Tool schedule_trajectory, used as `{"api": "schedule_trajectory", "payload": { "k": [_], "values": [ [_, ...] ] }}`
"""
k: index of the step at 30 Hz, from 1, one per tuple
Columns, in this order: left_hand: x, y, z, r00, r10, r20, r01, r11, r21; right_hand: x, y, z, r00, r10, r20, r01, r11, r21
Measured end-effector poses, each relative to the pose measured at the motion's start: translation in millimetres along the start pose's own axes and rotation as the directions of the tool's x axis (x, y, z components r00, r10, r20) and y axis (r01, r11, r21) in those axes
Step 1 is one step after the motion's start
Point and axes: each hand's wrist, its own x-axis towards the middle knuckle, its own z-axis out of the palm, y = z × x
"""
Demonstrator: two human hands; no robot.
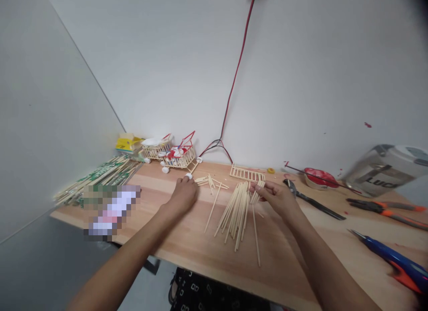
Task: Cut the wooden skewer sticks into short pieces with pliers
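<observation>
Lying just beside a white wheel (189, 175), the left hand (185, 191) has fingers too hidden to judge; rightward, long sticks (235, 213) fan toward the near edge of the table (187, 235); the right hand (270, 191) pinches short sticks (255, 197), slanting down-left.

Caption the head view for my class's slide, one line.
The right hand holds a bunch of short sticks beside a spread of longer sticks; the left hand is near a white disc.
</observation>
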Motion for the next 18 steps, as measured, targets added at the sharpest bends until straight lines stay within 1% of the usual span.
{"api": "schedule_trajectory", "payload": {
  "k": [2,4,6,7,9,10,13,18],
  "values": [
    [-1.5,5.3,-0.1,0.999,0.011,0.032,-0.012,0.999,0.033,-0.3,-1.7,-0.1,1.0,0.012,-0.005,-0.012,1.0,0.003],
    [-6.5,8.0,0.7,0.999,0.039,0.027,-0.04,0.998,0.04,-0.7,-4.3,-0.2,0.999,0.032,-0.009,-0.032,0.999,0.028],
    [-13.4,7.3,-0.2,0.998,0.057,-0.038,-0.056,0.998,0.035,-1.2,-6.8,-0.4,0.998,0.056,-0.01,-0.055,0.997,0.056],
    [-17.2,5.8,-1.8,0.995,0.045,-0.087,-0.043,0.999,0.021,-1.4,-7.6,-0.5,0.998,0.069,-0.009,-0.068,0.995,0.067],
    [-24.7,1.1,-7.3,0.984,-0.031,-0.174,0.024,0.999,-0.041,-1.7,-7.9,-0.9,0.996,0.093,-0.003,-0.092,0.992,0.091],
    [-28.3,-2.0,-10.6,0.978,-0.073,-0.195,0.058,0.995,-0.078,-2.0,-7.6,-1.2,0.995,0.103,0.001,-0.103,0.989,0.106],
    [-37.5,-13.6,-18.3,0.965,-0.174,-0.194,0.153,0.981,-0.119,-3.2,-7.3,-2.4,0.989,0.148,0.028,-0.151,0.975,0.165],
    [-44.3,-35.2,-15.8,0.928,-0.317,-0.195,0.316,0.948,-0.038,-5.1,-10.6,-4.4,0.965,0.248,0.084,-0.261,0.906,0.332]
  ]
}}
